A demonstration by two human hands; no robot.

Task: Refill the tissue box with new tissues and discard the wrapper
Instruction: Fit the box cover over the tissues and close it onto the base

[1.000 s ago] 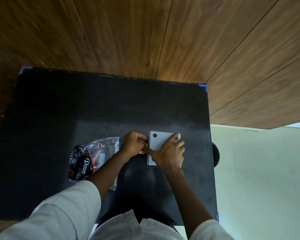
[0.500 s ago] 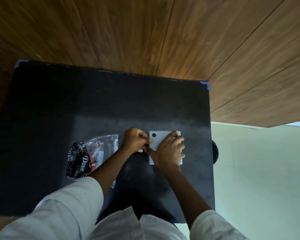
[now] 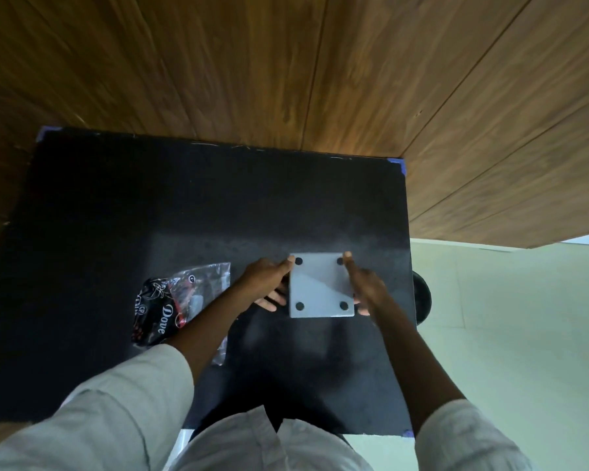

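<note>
A square grey tissue box (image 3: 320, 287) shows its flat face with a dark round foot at each corner, so its underside points up at me. My left hand (image 3: 267, 282) grips its left side and my right hand (image 3: 364, 283) grips its right side, thumbs along the far corners. The box sits over the right middle of the black table (image 3: 150, 205). To the left lies a crumpled plastic wrapper (image 3: 174, 307), partly clear and partly black with "Dove" printed on it; my left forearm crosses its near right corner. No tissues are visible.
A wood-panelled wall (image 3: 286, 69) stands right behind the table's far edge. Pale floor (image 3: 507, 334) lies to the right, with a dark round object (image 3: 422, 297) just past the table's right edge. Blue tape marks the table corners.
Both hands worked together over the box's left edge before. They have since spread to opposite sides, and the whole grey face with its corner feet is now uncovered.
</note>
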